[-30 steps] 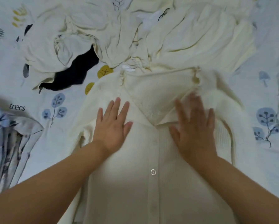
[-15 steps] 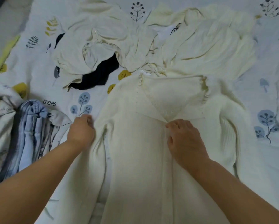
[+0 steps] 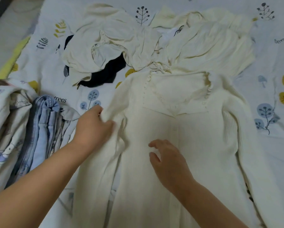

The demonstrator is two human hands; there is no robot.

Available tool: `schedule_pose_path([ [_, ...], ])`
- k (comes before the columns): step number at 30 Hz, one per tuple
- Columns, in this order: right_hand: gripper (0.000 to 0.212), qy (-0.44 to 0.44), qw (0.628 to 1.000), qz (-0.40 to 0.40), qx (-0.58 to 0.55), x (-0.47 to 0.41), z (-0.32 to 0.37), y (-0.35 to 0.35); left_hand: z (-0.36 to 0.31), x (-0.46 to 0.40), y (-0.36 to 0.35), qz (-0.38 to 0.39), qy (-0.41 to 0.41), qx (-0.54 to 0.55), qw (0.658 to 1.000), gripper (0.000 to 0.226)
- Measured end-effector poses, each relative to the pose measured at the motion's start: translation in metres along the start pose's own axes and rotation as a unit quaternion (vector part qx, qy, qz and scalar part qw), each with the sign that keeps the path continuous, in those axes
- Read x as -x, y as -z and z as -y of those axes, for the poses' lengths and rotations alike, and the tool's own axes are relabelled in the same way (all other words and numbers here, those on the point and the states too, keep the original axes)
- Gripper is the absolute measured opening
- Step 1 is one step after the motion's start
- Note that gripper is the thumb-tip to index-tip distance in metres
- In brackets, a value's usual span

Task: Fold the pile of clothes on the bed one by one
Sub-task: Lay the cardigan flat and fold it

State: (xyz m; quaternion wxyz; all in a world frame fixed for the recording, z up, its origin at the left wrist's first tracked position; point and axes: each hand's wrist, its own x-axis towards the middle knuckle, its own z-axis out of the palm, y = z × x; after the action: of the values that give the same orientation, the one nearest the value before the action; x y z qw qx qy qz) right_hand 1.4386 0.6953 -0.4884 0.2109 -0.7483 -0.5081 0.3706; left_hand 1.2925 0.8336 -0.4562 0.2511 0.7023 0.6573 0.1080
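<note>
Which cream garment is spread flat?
The buttoned knit cardigan under both hands, nearest the camera; the other cream garments lie crumpled beyond its collar.

You are in a home bedroom: beneath your fingers (image 3: 156,143) spreads a bed sheet (image 3: 269,66) printed with little trees and the word "trees". Beyond your fingertips lies a heap of cream clothes (image 3: 154,38), and left of them folded laundry (image 3: 42,129).

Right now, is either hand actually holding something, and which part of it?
The left hand grips the cream cardigan at its left shoulder. The right hand holds nothing.
</note>
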Motion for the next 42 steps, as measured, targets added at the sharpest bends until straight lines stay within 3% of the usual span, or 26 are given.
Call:
schedule_pose_path([
  [2, 0.017, -0.044, 0.989, 0.007, -0.142, 0.005, 0.013, -0.001, -0.023, 0.009, -0.003, 0.029, -0.012, 0.045, 0.999, 0.015],
  [4, 0.012, -0.102, 0.941, 0.019, -0.321, 0.008, 0.020, -0.002, -0.045, 0.019, -0.010, 0.126, 0.022, 0.183, 0.975, 0.012],
  [7, 0.027, -0.194, 0.874, 0.001, -0.446, 0.009, 0.012, 0.002, -0.060, 0.029, -0.020, 0.316, 0.078, 0.361, 0.874, 0.024],
  [8, 0.033, -0.222, 0.871, -0.021, -0.438, 0.009, 0.005, 0.003, -0.057, 0.030, -0.025, 0.330, 0.072, 0.361, 0.869, 0.027],
  [10, 0.046, -0.267, 0.878, -0.055, -0.393, 0.010, -0.008, 0.003, -0.044, 0.031, -0.035, 0.279, 0.042, 0.291, 0.914, 0.024],
  [12, 0.049, -0.294, 0.884, -0.073, -0.357, 0.010, -0.017, -0.001, -0.023, 0.036, -0.042, 0.215, -0.001, 0.132, 0.968, 0.020],
  [13, 0.049, -0.303, 0.887, -0.079, -0.339, 0.010, -0.019, -0.005, -0.012, 0.040, -0.045, 0.220, -0.028, 0.053, 0.974, 0.019],
  [16, 0.057, -0.318, 0.900, -0.049, -0.294, 0.012, -0.016, -0.017, 0.014, 0.062, -0.049, 0.347, -0.075, -0.094, 0.930, 0.010],
  [18, 0.066, -0.322, 0.908, -0.002, -0.268, 0.015, -0.006, -0.026, 0.019, 0.079, -0.054, 0.403, -0.106, -0.162, 0.894, 0.040],
  [20, 0.069, -0.322, 0.916, 0.026, -0.240, 0.017, -0.001, -0.038, 0.013, 0.094, -0.055, 0.407, -0.131, -0.175, 0.887, 0.052],
  [22, 0.051, -0.320, 0.918, 0.019, -0.234, 0.016, -0.002, -0.046, 0.006, 0.104, -0.056, 0.478, -0.087, -0.086, 0.870, 0.054],
  [24, 0.029, -0.305, 0.926, 0.004, -0.224, 0.018, -0.009, -0.039, 0.000, 0.106, -0.045, 0.582, 0.026, 0.051, 0.811, 0.063],
  [26, 0.030, -0.307, 0.917, -0.006, -0.255, 0.021, -0.023, -0.023, -0.002, 0.101, -0.033, 0.633, 0.108, 0.151, 0.752, 0.069],
  [27, 0.031, -0.306, 0.906, -0.007, -0.292, 0.023, -0.029, -0.013, -0.003, 0.097, -0.030, 0.629, 0.121, 0.182, 0.746, 0.059],
  [28, 0.030, -0.302, 0.895, -0.011, -0.327, 0.026, -0.036, -0.001, -0.003, 0.093, -0.030, 0.600, 0.116, 0.193, 0.768, 0.041],
  [29, 0.030, -0.298, 0.892, -0.020, -0.340, 0.029, -0.041, 0.010, -0.003, 0.089, -0.033, 0.538, 0.102, 0.184, 0.817, 0.024],
  [31, 0.030, -0.295, 0.913, -0.064, -0.275, 0.035, -0.054, 0.027, 0.001, 0.075, -0.044, 0.355, 0.041, 0.109, 0.928, 0.016],
  [33, 0.037, -0.295, 0.940, -0.111, -0.132, 0.039, -0.063, 0.033, 0.001, 0.058, -0.053, 0.185, -0.049, 0.022, 0.981, 0.015],
  [35, 0.050, -0.296, 0.945, -0.127, -0.053, 0.045, -0.060, 0.029, -0.005, 0.041, -0.063, 0.094, -0.108, -0.031, 0.989, 0.015],
  [37, 0.069, -0.299, 0.949, -0.102, -0.003, 0.050, -0.051, 0.017, -0.015, 0.027, -0.071, 0.049, -0.169, -0.082, 0.981, 0.032],
  [40, 0.074, -0.281, 0.957, -0.045, 0.049, 0.058, -0.053, 0.005, -0.026, 0.010, -0.088, 0.075, -0.257, -0.200, 0.942, 0.055],
  [42, 0.067, -0.265, 0.964, -0.032, -0.001, 0.062, -0.064, 0.008, -0.026, -0.001, -0.094, 0.126, -0.295, -0.272, 0.907, 0.054],
])
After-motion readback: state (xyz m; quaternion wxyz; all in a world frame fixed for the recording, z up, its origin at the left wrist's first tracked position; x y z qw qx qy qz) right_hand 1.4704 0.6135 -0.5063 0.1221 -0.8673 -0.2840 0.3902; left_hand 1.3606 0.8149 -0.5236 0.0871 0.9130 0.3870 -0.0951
